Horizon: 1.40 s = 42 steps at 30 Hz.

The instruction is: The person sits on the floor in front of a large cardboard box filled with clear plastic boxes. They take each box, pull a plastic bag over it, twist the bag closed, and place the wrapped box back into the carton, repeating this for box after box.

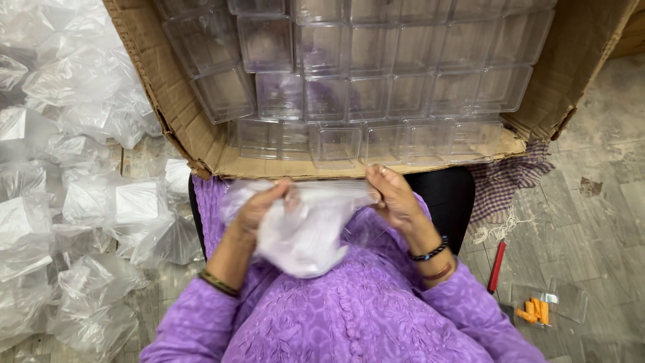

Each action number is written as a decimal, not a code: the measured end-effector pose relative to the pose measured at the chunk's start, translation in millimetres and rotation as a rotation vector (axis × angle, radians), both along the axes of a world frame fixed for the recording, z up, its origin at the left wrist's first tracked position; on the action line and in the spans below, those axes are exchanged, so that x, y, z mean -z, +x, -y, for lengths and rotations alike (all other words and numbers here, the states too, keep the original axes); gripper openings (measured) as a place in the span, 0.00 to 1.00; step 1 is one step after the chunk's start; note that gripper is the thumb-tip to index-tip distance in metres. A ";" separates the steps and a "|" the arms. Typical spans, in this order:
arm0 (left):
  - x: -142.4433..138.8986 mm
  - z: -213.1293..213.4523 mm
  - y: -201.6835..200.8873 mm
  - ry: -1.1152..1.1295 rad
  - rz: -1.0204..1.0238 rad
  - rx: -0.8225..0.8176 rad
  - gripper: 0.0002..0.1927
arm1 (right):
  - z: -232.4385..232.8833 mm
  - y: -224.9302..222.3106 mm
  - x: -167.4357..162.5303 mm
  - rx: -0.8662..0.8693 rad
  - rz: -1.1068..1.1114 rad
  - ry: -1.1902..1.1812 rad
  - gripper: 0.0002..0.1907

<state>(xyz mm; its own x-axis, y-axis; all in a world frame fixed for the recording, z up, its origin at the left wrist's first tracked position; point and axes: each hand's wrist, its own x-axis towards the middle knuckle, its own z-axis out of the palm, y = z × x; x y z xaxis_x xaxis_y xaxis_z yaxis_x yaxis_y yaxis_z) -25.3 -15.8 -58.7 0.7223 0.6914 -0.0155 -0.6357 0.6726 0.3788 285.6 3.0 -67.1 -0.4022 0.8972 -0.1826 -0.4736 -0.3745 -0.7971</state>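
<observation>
at the far left, a heap of bagged clear boxes lies on the floor, each wrapped in thin crinkled plastic. just right of it, the left hand is closed on the near edge of a thin clear plastic bag, fingers pinched into the film. the bag hangs in front of the purple tunic, between both hands and just below the front lip of the cardboard carton. what sits inside the bag is blurred; it cannot be told. the right hand is also closed, gripping the bag's upper edge at the other side and stretching it taut.

to handle the film well, it looks best to keep both pinches near the rim so the mouth stays wide and the plastic does not bunch or tear.

above the hands, the carton holds rows of clear plastic boxes, stacked close and touching. further right, a checked cloth lies beside the carton, then a red pen-like stick on the floor, and at the far right small orange pieces rest in an open clear container.
</observation>
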 end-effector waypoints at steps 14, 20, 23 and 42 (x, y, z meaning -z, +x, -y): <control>60.1 -132.4 68.5 0.328 -0.953 -0.725 0.13 | -81.2 -38.7 46.8 0.593 1.062 0.783 0.11; 74.0 -93.8 45.3 0.093 -0.563 -0.518 0.09 | -64.5 -40.7 57.2 0.475 0.335 0.146 0.14; 84.4 -82.9 40.9 0.023 -0.573 -0.547 0.06 | -62.7 -49.7 56.1 0.364 0.401 0.161 0.11; 48.8 47.5 -215.3 0.198 -1.142 -0.613 0.29 | -1.9 -31.6 -11.6 0.040 1.192 0.717 0.10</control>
<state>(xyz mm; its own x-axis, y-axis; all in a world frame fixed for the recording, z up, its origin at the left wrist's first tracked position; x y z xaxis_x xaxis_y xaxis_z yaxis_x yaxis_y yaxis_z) -240.6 -63.3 -107.5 -0.0608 0.9619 -0.2667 -0.0731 0.2622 0.9622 254.0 4.8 -55.5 -0.3035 0.9469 0.1062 0.6187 0.2807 -0.7338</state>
